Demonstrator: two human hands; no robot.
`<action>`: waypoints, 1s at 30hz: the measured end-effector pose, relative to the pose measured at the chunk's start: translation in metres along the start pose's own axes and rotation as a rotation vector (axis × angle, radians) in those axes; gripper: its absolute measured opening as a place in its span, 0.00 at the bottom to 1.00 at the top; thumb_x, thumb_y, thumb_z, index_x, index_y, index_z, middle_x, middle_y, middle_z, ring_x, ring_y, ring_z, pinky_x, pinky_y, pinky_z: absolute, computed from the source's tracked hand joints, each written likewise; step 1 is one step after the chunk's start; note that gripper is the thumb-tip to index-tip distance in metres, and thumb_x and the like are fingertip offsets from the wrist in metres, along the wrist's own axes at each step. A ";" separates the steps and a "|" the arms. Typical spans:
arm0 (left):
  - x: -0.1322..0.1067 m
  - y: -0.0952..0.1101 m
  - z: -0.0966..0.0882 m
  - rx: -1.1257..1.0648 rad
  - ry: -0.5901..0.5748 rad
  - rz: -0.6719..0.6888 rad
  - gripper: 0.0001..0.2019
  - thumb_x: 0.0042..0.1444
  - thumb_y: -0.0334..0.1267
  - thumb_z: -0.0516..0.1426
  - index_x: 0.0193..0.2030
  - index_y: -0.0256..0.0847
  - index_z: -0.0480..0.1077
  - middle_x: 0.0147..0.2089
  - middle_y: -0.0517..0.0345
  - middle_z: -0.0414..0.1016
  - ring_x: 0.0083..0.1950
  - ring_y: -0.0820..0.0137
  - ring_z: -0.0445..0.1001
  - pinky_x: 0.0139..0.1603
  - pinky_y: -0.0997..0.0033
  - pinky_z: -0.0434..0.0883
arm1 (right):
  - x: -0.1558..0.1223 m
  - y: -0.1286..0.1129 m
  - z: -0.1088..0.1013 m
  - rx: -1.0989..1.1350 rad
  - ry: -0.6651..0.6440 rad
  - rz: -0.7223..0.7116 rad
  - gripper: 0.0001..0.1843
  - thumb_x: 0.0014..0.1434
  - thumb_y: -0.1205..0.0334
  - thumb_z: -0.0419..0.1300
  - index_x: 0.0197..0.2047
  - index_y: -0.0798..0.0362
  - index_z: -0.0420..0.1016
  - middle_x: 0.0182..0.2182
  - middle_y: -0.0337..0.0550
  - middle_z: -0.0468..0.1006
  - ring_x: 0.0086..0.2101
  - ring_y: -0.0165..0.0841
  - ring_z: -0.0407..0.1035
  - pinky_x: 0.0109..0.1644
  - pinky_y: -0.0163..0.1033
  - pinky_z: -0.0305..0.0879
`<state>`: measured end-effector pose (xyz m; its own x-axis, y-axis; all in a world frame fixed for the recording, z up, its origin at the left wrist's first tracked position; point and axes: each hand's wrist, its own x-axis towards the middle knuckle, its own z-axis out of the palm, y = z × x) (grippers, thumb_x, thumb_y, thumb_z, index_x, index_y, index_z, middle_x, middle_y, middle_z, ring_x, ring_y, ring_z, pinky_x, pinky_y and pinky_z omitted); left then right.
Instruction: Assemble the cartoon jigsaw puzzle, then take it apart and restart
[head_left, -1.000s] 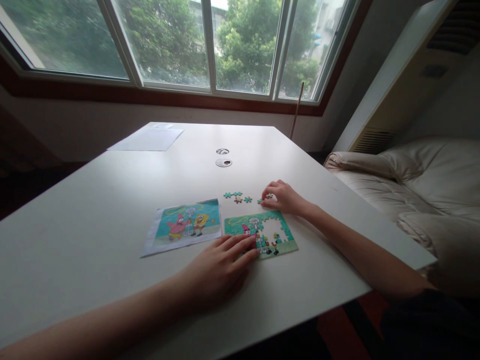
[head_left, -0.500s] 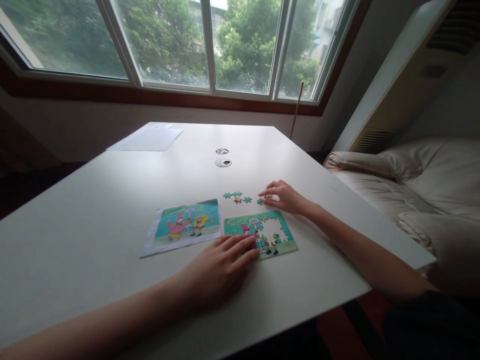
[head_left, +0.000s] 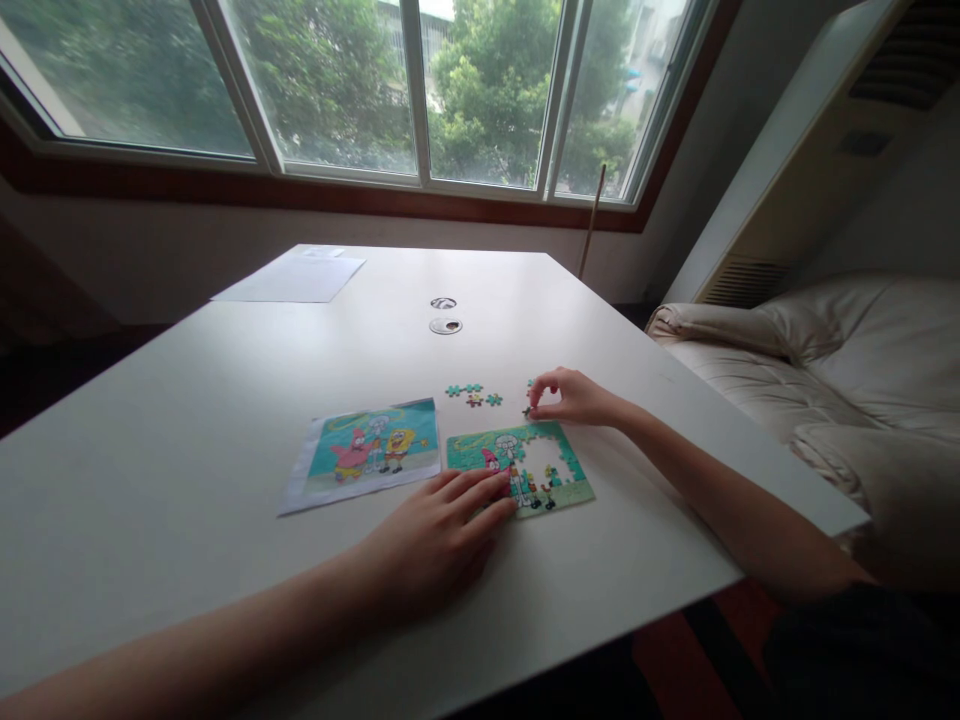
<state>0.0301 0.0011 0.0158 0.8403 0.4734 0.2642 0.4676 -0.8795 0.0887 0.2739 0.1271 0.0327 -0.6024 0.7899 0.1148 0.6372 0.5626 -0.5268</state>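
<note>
A partly assembled jigsaw puzzle [head_left: 476,446] lies on the white table, with a gap in its upper right part. My left hand [head_left: 454,520] rests on the puzzle's lower left, fingers stretched out and flat, covering that corner. Just beyond the puzzle's upper edge, my right hand [head_left: 574,398] pinches a small puzzle piece [head_left: 528,412] between thumb and fingertips. Another piece shows partly behind those fingers. Several loose green and multicoloured puzzle pieces [head_left: 493,399] lie to the left of my right hand. Left of the puzzle is a printed reference picture [head_left: 367,450] of the same cartoon characters.
The white table [head_left: 187,420] has two round cable-hole fittings [head_left: 446,326] toward its middle. White paper sheets [head_left: 292,279] lie at the far left. A pale padded sofa [head_left: 847,350] stands to the right, and a thin stick [head_left: 592,220] leans by the window.
My right hand has closed its fingers into a pinch on a puzzle piece and drawn it slightly nearer the puzzle. My left hand has stayed in place.
</note>
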 end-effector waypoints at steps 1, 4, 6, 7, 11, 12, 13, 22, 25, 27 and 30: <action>0.000 0.000 0.000 0.002 -0.001 -0.001 0.16 0.58 0.31 0.46 0.54 0.38 0.60 0.58 0.48 0.62 0.57 0.60 0.62 0.52 0.57 0.63 | -0.003 -0.002 0.000 0.043 -0.021 0.011 0.10 0.47 0.57 0.63 0.30 0.56 0.73 0.29 0.41 0.75 0.32 0.30 0.66 0.38 0.35 0.59; 0.001 0.000 0.000 0.002 -0.011 0.000 0.17 0.58 0.31 0.46 0.54 0.38 0.60 0.59 0.48 0.62 0.56 0.59 0.62 0.52 0.56 0.63 | -0.011 -0.013 0.000 0.175 -0.131 -0.007 0.13 0.48 0.55 0.62 0.31 0.57 0.72 0.28 0.41 0.75 0.30 0.28 0.66 0.35 0.34 0.60; 0.001 0.000 -0.001 0.002 -0.015 0.000 0.17 0.58 0.31 0.46 0.54 0.37 0.60 0.58 0.48 0.62 0.56 0.59 0.62 0.51 0.55 0.63 | -0.016 -0.023 0.001 0.223 -0.209 -0.037 0.14 0.48 0.54 0.62 0.32 0.57 0.73 0.29 0.41 0.75 0.29 0.27 0.65 0.34 0.33 0.61; 0.001 0.000 -0.001 0.002 -0.016 0.000 0.17 0.58 0.31 0.46 0.54 0.37 0.60 0.58 0.48 0.62 0.56 0.59 0.62 0.51 0.55 0.63 | -0.018 -0.028 0.002 0.230 -0.241 -0.049 0.13 0.48 0.54 0.61 0.32 0.56 0.73 0.29 0.41 0.75 0.29 0.27 0.65 0.34 0.33 0.61; 0.000 0.001 -0.002 -0.005 -0.020 -0.008 0.17 0.58 0.31 0.47 0.54 0.38 0.60 0.58 0.48 0.62 0.57 0.58 0.61 0.52 0.55 0.62 | -0.020 -0.038 0.006 0.198 -0.298 -0.059 0.12 0.49 0.55 0.61 0.32 0.56 0.74 0.27 0.39 0.74 0.27 0.27 0.64 0.31 0.32 0.60; 0.000 0.001 -0.002 -0.003 -0.021 -0.009 0.17 0.58 0.32 0.47 0.54 0.38 0.60 0.58 0.48 0.62 0.56 0.58 0.61 0.52 0.55 0.62 | -0.019 -0.039 0.007 0.190 -0.300 -0.055 0.11 0.49 0.56 0.61 0.32 0.56 0.74 0.27 0.39 0.74 0.27 0.26 0.63 0.31 0.32 0.60; 0.000 0.001 -0.001 -0.004 -0.025 -0.007 0.17 0.58 0.32 0.47 0.54 0.38 0.60 0.58 0.48 0.62 0.56 0.58 0.61 0.52 0.55 0.62 | -0.019 -0.038 0.008 0.181 -0.299 -0.051 0.11 0.49 0.56 0.61 0.32 0.56 0.74 0.26 0.39 0.74 0.27 0.26 0.63 0.31 0.32 0.60; 0.000 0.001 -0.001 0.007 -0.026 -0.007 0.17 0.59 0.32 0.46 0.54 0.38 0.60 0.59 0.48 0.61 0.56 0.58 0.61 0.52 0.55 0.62 | -0.022 -0.041 0.010 0.073 -0.226 -0.104 0.09 0.49 0.57 0.61 0.30 0.54 0.75 0.28 0.38 0.76 0.31 0.28 0.66 0.36 0.33 0.60; 0.000 0.001 -0.001 0.010 -0.021 -0.004 0.16 0.59 0.32 0.46 0.54 0.37 0.60 0.58 0.47 0.62 0.56 0.58 0.61 0.52 0.55 0.62 | -0.021 -0.041 0.012 0.020 -0.196 -0.150 0.09 0.49 0.57 0.62 0.29 0.53 0.75 0.26 0.37 0.76 0.30 0.28 0.66 0.39 0.33 0.59; 0.000 0.001 -0.001 0.010 -0.017 -0.007 0.17 0.58 0.32 0.46 0.54 0.38 0.60 0.58 0.47 0.62 0.56 0.58 0.61 0.52 0.55 0.62 | -0.020 -0.040 0.014 -0.001 -0.192 -0.169 0.08 0.49 0.57 0.61 0.29 0.53 0.75 0.26 0.37 0.75 0.30 0.28 0.66 0.39 0.33 0.59; 0.000 0.000 0.000 0.010 -0.015 -0.008 0.17 0.59 0.32 0.46 0.55 0.38 0.60 0.58 0.48 0.62 0.56 0.58 0.61 0.52 0.55 0.62 | -0.019 -0.038 0.016 -0.015 -0.202 -0.194 0.08 0.50 0.57 0.61 0.30 0.52 0.75 0.26 0.36 0.75 0.29 0.27 0.66 0.39 0.34 0.59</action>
<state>0.0302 0.0006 0.0153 0.8405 0.4810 0.2494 0.4768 -0.8753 0.0812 0.2538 0.0868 0.0373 -0.7966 0.6032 0.0411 0.5066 0.7031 -0.4990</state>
